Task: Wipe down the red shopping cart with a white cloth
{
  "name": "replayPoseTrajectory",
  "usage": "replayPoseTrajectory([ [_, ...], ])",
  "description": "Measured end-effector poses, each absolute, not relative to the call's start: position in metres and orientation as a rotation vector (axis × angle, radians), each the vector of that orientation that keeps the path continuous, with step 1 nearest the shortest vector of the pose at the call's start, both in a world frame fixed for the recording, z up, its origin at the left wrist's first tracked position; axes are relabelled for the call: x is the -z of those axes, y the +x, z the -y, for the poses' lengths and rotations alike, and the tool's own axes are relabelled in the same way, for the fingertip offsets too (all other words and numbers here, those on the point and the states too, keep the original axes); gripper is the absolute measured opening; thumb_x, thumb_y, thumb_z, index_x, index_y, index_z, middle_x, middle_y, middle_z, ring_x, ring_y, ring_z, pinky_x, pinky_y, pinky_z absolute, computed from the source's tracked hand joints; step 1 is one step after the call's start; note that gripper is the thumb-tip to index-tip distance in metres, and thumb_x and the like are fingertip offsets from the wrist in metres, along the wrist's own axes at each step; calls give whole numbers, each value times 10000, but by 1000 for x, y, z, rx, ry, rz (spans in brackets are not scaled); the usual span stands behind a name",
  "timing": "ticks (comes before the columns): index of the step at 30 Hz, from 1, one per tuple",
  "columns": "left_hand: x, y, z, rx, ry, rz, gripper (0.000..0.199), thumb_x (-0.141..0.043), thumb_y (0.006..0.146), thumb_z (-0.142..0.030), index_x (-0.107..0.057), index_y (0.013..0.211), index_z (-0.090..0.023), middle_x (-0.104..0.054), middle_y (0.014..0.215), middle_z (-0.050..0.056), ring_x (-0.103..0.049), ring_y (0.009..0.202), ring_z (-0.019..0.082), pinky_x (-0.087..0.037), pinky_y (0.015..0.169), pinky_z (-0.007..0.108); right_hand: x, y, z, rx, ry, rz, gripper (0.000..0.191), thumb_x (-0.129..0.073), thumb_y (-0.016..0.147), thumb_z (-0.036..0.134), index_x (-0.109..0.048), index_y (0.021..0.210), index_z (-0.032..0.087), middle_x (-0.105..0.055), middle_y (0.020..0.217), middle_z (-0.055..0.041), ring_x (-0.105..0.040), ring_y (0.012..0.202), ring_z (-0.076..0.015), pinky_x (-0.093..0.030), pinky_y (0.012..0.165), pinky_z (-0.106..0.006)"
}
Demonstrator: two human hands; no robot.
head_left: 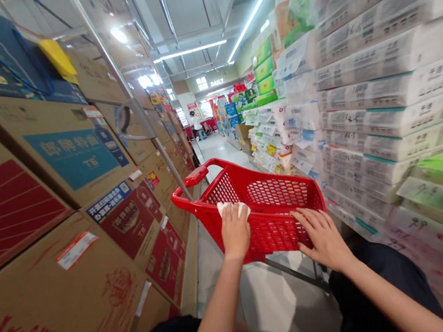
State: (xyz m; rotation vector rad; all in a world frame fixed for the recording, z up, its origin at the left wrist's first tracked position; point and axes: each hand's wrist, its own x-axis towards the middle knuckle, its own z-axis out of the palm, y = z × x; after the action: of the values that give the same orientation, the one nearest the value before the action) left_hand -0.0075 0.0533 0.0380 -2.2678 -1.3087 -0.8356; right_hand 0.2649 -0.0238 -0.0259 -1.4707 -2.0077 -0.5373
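Note:
A red plastic shopping cart (278, 230) with perforated walls stands in front of me, its handle toward the left. Under the fingers of my left hand (236, 230) is a white cloth or tissue (222, 206), pressed on the cart's near rim. My right hand (322, 237) rests on the same near side, farther right, with its fingers spread over the rim and the thumb lower on the wall. Nothing shows in that hand. The cart's basket holds nothing that I can see.
Stacked cardboard cartons (70, 151) line the left side, with a metal pole (107, 55) in front. Wrapped paper packs (368, 107) are piled on the right. The tiled floor (219, 149) runs down the aisle toward a distant person (196, 122).

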Motion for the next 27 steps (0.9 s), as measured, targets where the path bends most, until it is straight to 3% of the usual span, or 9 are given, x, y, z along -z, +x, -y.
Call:
replayPoseTrajectory([
  [6, -8, 48, -33, 875, -2375, 1264, 645, -560, 857, -76, -473, 1470, -257, -375, 1613, 70, -253, 1529, 317, -303, 1240, 589, 24, 245, 33, 530, -1539, 1984, 870, -564, 841, 393, -222, 1618, 203, -464, 1529, -148, -452, 1306, -357, -317, 1117, -544],
  [13, -9, 65, -11, 795, -2544, 1091, 825, -541, 850, -69, -261, 1601, -267, -145, 1708, 21, -135, 1572, 273, -262, 1270, 534, 20, 239, 50, 541, -1535, 1980, 907, -543, 857, 362, -121, 1641, 190, -341, 1627, -156, -439, 1351, -380, -340, 1114, -575],
  [19, -19, 37, -24, 724, -2640, 976, 864, -529, 830, -30, -254, 1597, -317, -187, 1699, -15, -139, 1573, 223, -241, 1273, 508, 13, 241, 64, 484, -1426, 2084, 930, -519, 878, 316, -16, 1642, 152, -190, 1685, -161, -422, 1416, -349, -387, 1130, -529],
  [27, -5, 37, -19, 807, -2499, 1203, 774, -537, 844, -48, -341, 1569, -238, -195, 1696, 48, -172, 1565, 270, -264, 1265, 521, 11, 205, 66, 445, -1361, 2100, 956, -563, 857, 296, -36, 1641, 150, -83, 1697, -171, -237, 1525, -375, -366, 1162, -561],
])
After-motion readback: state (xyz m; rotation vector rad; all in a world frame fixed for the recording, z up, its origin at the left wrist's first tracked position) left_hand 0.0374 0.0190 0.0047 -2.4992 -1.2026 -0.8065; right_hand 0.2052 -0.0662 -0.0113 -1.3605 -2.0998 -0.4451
